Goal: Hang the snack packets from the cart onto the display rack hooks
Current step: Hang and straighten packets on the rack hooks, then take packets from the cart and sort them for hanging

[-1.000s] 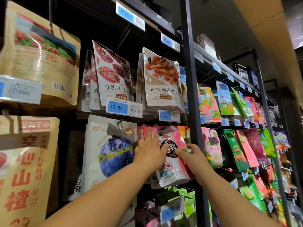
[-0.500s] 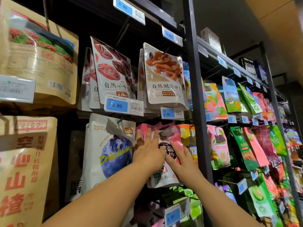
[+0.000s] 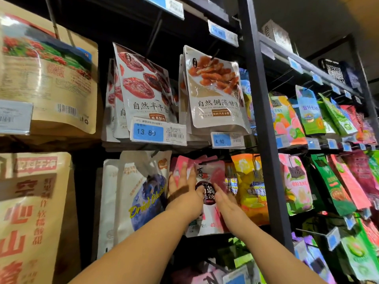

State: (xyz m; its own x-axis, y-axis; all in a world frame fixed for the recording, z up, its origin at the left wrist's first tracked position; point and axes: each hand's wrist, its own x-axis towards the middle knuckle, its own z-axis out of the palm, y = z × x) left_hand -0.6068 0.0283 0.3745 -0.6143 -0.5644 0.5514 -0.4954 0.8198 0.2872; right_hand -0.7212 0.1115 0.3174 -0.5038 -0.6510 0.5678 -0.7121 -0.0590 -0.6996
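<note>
The left grip [image 3: 184, 191] was laid flat, fingers straight, on the pink snack packet [image 3: 213, 173]. The right grip [image 3: 227, 203] was pressed open-fingered against its lower face, and nothing was clenched. The packet was found up on the display rack [image 3: 263, 119], between a blueberry pouch [image 3: 133, 191] and an orange packet [image 3: 249, 181]; its hook was hidden. It was judged light, soft and slippery, best taken by the stiffer top edge.

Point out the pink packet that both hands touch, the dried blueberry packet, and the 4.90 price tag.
pink packet [image 3: 217, 173]: head view, upper front panel.
dried blueberry packet [image 3: 141, 193]: head view, blueberry picture.
4.90 price tag [image 3: 221, 140]: head view, blue part.
</note>
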